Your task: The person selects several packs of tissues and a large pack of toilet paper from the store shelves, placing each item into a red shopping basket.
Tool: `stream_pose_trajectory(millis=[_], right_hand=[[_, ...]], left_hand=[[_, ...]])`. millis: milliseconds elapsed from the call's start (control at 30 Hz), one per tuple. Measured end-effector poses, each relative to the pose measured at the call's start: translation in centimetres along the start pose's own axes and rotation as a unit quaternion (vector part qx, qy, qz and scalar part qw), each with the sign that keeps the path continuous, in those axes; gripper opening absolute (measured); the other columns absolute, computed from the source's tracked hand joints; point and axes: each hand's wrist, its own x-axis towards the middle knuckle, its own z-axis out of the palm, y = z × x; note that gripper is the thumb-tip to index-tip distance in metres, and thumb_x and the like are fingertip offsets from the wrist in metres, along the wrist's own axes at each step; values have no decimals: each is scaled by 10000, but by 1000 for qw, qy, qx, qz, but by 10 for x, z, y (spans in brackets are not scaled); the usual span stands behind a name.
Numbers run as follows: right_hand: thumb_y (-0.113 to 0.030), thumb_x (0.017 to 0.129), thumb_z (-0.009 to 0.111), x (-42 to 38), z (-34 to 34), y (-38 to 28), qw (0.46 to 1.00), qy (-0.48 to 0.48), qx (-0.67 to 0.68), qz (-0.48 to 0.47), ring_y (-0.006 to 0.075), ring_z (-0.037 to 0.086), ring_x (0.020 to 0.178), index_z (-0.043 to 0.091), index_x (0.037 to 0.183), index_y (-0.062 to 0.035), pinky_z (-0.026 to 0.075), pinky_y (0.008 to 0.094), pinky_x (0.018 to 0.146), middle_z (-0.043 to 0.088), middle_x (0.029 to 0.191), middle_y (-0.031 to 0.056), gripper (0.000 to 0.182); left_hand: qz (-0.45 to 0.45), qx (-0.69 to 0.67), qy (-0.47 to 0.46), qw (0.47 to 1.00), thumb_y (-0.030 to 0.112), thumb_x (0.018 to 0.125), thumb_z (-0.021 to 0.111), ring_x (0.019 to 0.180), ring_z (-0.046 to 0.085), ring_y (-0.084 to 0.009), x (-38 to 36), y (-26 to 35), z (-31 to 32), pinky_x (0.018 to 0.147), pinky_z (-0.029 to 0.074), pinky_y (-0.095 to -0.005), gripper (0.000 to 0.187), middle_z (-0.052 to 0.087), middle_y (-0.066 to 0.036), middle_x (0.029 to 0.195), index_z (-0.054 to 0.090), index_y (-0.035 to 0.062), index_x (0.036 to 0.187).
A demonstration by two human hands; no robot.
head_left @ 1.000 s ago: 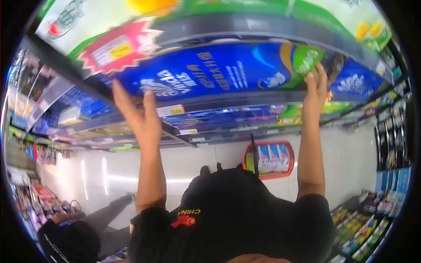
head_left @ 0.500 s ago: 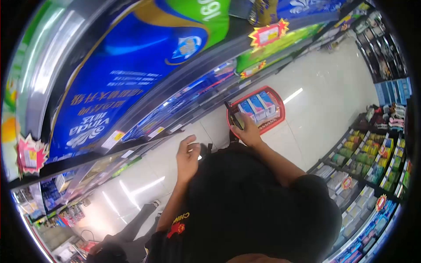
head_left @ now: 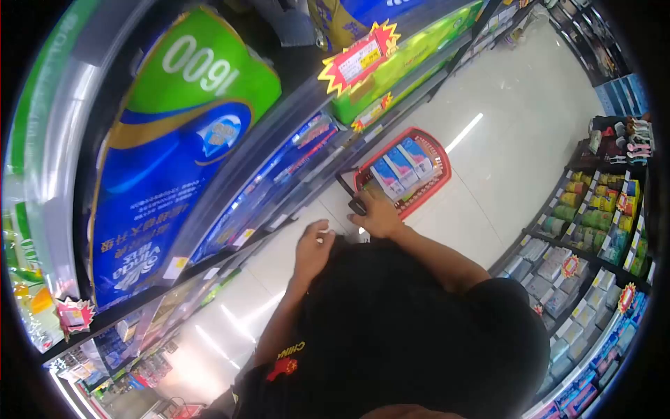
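Note:
My right hand is closed on the black handle of a red shopping basket standing on the pale floor by the foot of the shelves. Three blue-and-white boxes lie side by side in the basket. My left hand hovers just left of the right one, fingers curled in, and I see nothing clearly held in it. A big blue and green tissue pack sits on the shelf up at the left, apart from both hands.
Shelving with price strips runs along the left, with a red and yellow star price tag and green packs above it. More stocked shelves line the right side. A glossy floor aisle lies between.
Both hands have come down from the blue pack on the high shelf. The right hand took hold of the basket handle, and the left hand's fingers have curled in.

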Motion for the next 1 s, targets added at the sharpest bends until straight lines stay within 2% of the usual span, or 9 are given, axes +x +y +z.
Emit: stream_pose_trajectory(millis=[100, 233, 367, 500, 533, 633, 800, 900, 1000], right_hand=[[-466, 776, 690, -1, -2, -16, 998, -52, 0, 26, 378, 572, 1127, 561, 1262, -88, 466, 457, 954, 578, 1226, 209, 629], [-489, 784, 666, 3, 3, -29, 994, -88, 1, 70, 359, 576, 1143, 561, 1273, -107, 482, 449, 943, 559, 1266, 177, 629], [-497, 791, 654, 6, 11, -22, 996, -23, -7, 84, 376, 560, 1155, 554, 1295, -118, 458, 457, 971, 565, 1244, 191, 638], [-501, 788, 655, 6, 22, -26, 996, 0, -40, 81, 391, 562, 1141, 552, 1291, -100, 452, 458, 975, 570, 1229, 205, 652], [-482, 764, 698, 3, 26, -30, 997, 37, -35, 54, 371, 589, 1052, 592, 1211, -106, 471, 454, 905, 622, 1091, 195, 593], [-501, 779, 683, -4, 35, -42, 995, 13, -18, 101, 366, 586, 1082, 576, 1234, -111, 472, 447, 915, 610, 1132, 198, 609], [-533, 795, 656, -13, 48, -36, 995, 37, -41, 86, 378, 598, 1069, 551, 1266, -126, 490, 458, 900, 602, 1149, 202, 632], [-555, 796, 624, -21, 45, -54, 989, 12, -73, 128, 367, 604, 1101, 547, 1309, -144, 493, 455, 920, 578, 1231, 173, 662], [-536, 802, 626, -25, 54, -49, 989, 12, -72, 129, 364, 604, 1105, 548, 1300, -155, 492, 454, 923, 578, 1238, 169, 632]], left_hand=[[6, 41, -43, 998, 235, 904, 651, 867, 689, -267, 1, -20, 4, 786, 540, -365, 343, 664, -158, 1101, 608, 33, 1178], [-25, 58, -100, 993, 309, 911, 636, 948, 692, -273, 1, -51, -12, 844, 527, -381, 394, 662, -168, 1137, 605, 37, 1194], [-37, 94, -117, 988, 347, 894, 638, 976, 685, -274, 11, -86, -27, 865, 516, -380, 447, 679, -164, 1118, 596, 38, 1215], [-33, 102, -121, 987, 378, 881, 622, 971, 683, -283, 16, -107, -42, 871, 510, -390, 470, 684, -164, 1112, 605, 42, 1209], [-26, 112, -125, 986, 379, 881, 620, 970, 682, -286, 19, -110, -45, 873, 509, -392, 471, 684, -164, 1113, 605, 43, 1210], [-29, 124, -141, 982, 383, 878, 616, 981, 681, -297, 20, -120, -51, 884, 505, -400, 483, 682, -172, 1125, 603, 41, 1219], [-4, 136, -166, 977, 395, 875, 622, 993, 681, -304, 20, -132, -59, 885, 509, -395, 497, 678, -191, 1134, 607, 40, 1222], [0, 147, -183, 972, 405, 873, 624, 1013, 677, -307, 17, -138, -65, 891, 510, -392, 502, 673, -205, 1140, 610, 48, 1225], [-5, 148, -197, 969, 414, 872, 623, 1059, 660, -315, 15, -149, -69, 910, 503, -392, 503, 670, -205, 1150, 612, 52, 1221]])
